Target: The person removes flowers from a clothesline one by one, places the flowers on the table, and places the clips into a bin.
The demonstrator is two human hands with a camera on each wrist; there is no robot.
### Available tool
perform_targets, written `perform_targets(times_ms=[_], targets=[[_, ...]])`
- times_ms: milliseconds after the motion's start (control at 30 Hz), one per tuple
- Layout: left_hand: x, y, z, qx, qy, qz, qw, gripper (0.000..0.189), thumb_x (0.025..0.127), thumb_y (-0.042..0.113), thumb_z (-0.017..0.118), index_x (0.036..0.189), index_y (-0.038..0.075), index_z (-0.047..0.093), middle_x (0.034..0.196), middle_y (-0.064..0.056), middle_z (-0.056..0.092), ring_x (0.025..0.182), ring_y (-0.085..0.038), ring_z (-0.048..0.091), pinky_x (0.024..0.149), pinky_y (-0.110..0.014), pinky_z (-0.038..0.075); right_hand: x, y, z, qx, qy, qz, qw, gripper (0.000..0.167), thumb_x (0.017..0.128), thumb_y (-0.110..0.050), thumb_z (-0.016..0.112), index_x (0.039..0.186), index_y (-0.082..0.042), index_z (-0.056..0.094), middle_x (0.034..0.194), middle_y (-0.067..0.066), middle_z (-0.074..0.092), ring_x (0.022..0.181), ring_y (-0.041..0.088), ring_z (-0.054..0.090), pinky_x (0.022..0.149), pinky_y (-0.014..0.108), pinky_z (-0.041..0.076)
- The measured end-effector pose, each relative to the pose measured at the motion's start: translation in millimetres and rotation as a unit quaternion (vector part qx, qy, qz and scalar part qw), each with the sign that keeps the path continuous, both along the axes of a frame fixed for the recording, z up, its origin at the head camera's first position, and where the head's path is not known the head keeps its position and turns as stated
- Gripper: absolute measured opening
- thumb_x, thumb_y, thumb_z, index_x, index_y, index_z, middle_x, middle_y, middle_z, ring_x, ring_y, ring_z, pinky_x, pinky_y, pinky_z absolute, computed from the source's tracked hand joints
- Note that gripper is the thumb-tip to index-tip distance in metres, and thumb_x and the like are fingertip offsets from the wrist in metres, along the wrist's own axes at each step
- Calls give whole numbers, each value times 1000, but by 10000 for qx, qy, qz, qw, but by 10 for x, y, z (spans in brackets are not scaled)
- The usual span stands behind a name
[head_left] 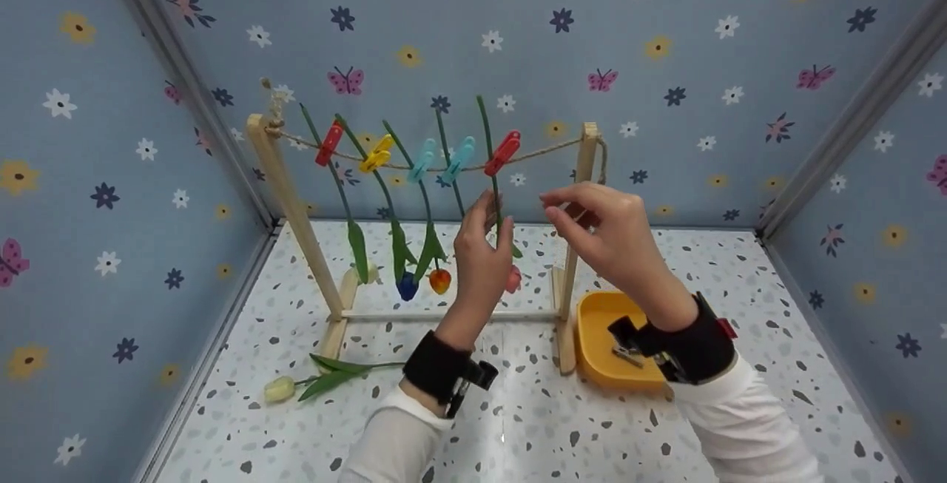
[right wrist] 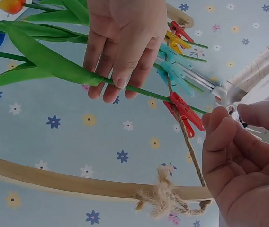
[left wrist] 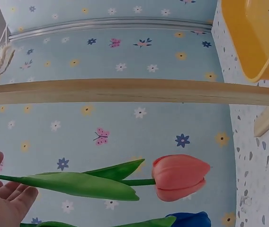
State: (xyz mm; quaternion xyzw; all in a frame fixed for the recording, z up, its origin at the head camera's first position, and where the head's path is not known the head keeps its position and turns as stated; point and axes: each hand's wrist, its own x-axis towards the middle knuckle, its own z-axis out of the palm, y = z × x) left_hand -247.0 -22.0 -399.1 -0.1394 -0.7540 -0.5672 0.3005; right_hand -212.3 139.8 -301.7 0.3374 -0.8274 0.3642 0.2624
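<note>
A pink tulip hangs head-down from the twine, its stem held there by a red clothespin. Around that stem, below the clip, is my left hand; its fingers are extended, and the left wrist view shows the thumb apart from the stem. My right hand is in the air right of the red clothespin, fingers bent, thumb and forefinger slightly apart, holding nothing. Farther left hang several more tulips, among them a blue tulip and an orange one, on yellow, light-blue and red clips.
A wooden frame carries the twine between two posts. On the speckled surface, a pale yellow tulip lies at front left. A yellow bin beside the right post holds small items, partly hidden by my right wrist. Flower-patterned panels enclose the area.
</note>
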Motion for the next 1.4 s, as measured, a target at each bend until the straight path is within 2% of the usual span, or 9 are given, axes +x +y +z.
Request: perform_targets(times_ms=[200,400,467,633,733,900,1067,1233,1400], targets=[[-63,55,2,195,346,128,9991,26,95,4,54,120,0,56,105,-11,65,99,-16,64,86,-25,52,-157,-80,104,-245,253,-329,9988,19,91,-17,63,104,-5,71,92,5,70,72,10,65,63,16,51],[-100,48,-4,295,436,123,9985,19,95,4,54,113,3,59,96,-8,69,89,-14,66,81,-24,53,-231,-212,246,-376,385,-460,9975,24,91,-17,64,111,-4,69,102,8,70,76,10,66,66,20,54],[-102,45,1,311,450,134,9984,17,95,4,54,111,3,60,95,-8,69,89,-14,66,80,-24,53,-245,-255,284,-357,265,-542,9975,27,91,-17,64,114,-4,68,107,8,69,78,10,67,66,20,54],[-94,54,13,328,470,106,9983,15,95,4,54,109,3,60,94,-9,69,88,-16,66,77,-26,54,-286,-314,352,-147,-322,-699,9969,36,89,-20,66,122,-6,64,115,8,66,79,13,68,57,18,51],[-94,58,11,380,467,54,9982,15,95,4,53,108,3,60,94,-8,69,89,-17,66,78,-27,54,-320,-326,367,41,-620,-773,9951,39,89,-23,66,125,-8,62,116,8,66,74,15,67,52,16,46],[-85,58,8,455,411,45,9981,15,96,4,52,109,4,59,94,-8,68,91,-16,66,80,-25,54,-375,-352,368,4,-985,-707,9926,39,89,-24,65,124,-8,63,113,6,68,60,13,62,53,15,46],[-73,54,-5,394,413,124,9983,16,96,4,52,110,5,59,94,-7,69,91,-14,66,79,-25,53,-403,-367,368,-168,-1145,-709,9908,30,89,-26,65,114,-9,69,102,4,70,49,10,56,49,17,45],[-76,43,-11,486,462,29,9977,16,96,4,52,110,4,60,93,-9,68,91,-15,66,82,-25,53,-420,-370,352,-428,-1246,-587,9896,24,90,-24,64,108,-9,70,95,4,69,45,10,52,45,18,42],[-81,35,-10,461,547,101,9974,16,96,4,52,109,4,60,92,-9,69,89,-17,67,81,-26,54,-437,-389,306,-667,-1033,-414,9915,20,91,-19,63,104,-5,69,93,6,68,48,12,54,45,18,42]])
